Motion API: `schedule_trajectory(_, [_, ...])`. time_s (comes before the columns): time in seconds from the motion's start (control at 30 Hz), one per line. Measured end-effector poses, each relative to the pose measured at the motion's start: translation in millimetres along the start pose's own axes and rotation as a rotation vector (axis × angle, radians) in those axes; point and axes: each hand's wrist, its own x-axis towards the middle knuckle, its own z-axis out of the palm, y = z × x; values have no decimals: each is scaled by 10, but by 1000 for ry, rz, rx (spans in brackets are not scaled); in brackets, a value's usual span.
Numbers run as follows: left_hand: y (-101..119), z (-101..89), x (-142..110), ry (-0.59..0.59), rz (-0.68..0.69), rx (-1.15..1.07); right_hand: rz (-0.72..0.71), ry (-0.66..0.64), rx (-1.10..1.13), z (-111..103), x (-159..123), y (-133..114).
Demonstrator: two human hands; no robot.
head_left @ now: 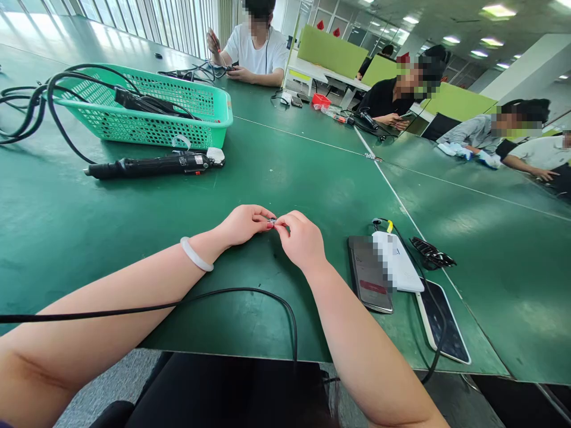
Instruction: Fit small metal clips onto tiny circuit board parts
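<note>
Close together over the green table (178, 208), my two hands pinch a small silvery metal piece (272, 221), too small to name. My left hand (244, 224), with a pale bangle on its wrist, grips it from the left between thumb and fingers. From the right, the thumb and forefinger of my right hand (301, 236) close on the same piece. Fingertips hide most of it. A black electric screwdriver (156, 165) lies on the table beyond my left hand.
Behind the screwdriver stands a green mesh basket (151, 128) holding black cables. To my right lie a dark phone (369, 273), a white power bank (397, 260), a white-edged phone (444, 321) and a black hair clip (432, 254). A black cable (241, 290) crosses my left forearm. Several people sit across the table.
</note>
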Motion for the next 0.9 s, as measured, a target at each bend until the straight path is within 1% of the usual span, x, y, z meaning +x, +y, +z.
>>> schedule_trajectory(0.17, [-10, 5, 2, -10, -13, -42, 0, 1, -30, -33, -8, -1])
schedule_trajectory(0.47, [-1, 6, 4, -18, -17, -48, -13, -18, -97, -30, -10, -4])
schedule_trajectory(0.73, [6, 8, -3, -25, -19, -66, -3, -35, -68, -30, -3, 1])
schedule_trajectory(0.9, [4, 2, -8, -14, -37, -80, 34, 20, 16, -59, -1, -3])
